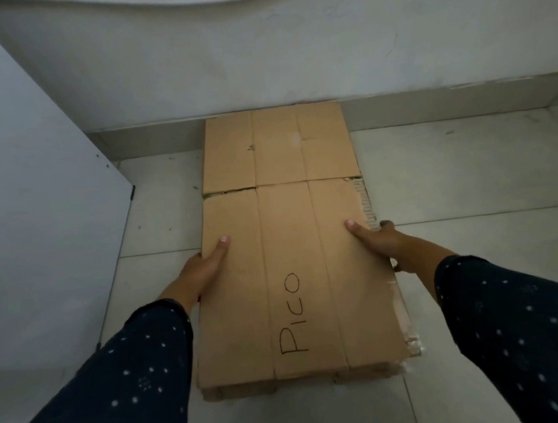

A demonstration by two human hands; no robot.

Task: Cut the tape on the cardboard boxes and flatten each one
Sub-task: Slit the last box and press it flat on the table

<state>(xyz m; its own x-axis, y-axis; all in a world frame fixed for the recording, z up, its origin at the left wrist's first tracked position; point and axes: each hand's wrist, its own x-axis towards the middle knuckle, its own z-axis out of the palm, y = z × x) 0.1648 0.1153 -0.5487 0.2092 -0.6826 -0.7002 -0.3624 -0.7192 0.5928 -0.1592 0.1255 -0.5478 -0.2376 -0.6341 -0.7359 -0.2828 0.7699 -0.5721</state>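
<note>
Head view: flattened cardboard box (291,244) is lying on floor (473,173), far end meeting wall (288,55); left hand (204,270) and right hand (380,242) are gripping its side edges, thumbs on top

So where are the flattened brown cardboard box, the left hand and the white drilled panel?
Flattened brown cardboard box (291,244): head view, middle panel above the writing.
Left hand (201,271): head view, base of the thumb.
White drilled panel (29,203): head view, flat face.

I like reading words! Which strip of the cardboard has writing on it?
On the cardboard, the middle strip of the near half says PICO in dark pen. The side strips, gripped by the left hand and right hand, are plain.
</note>
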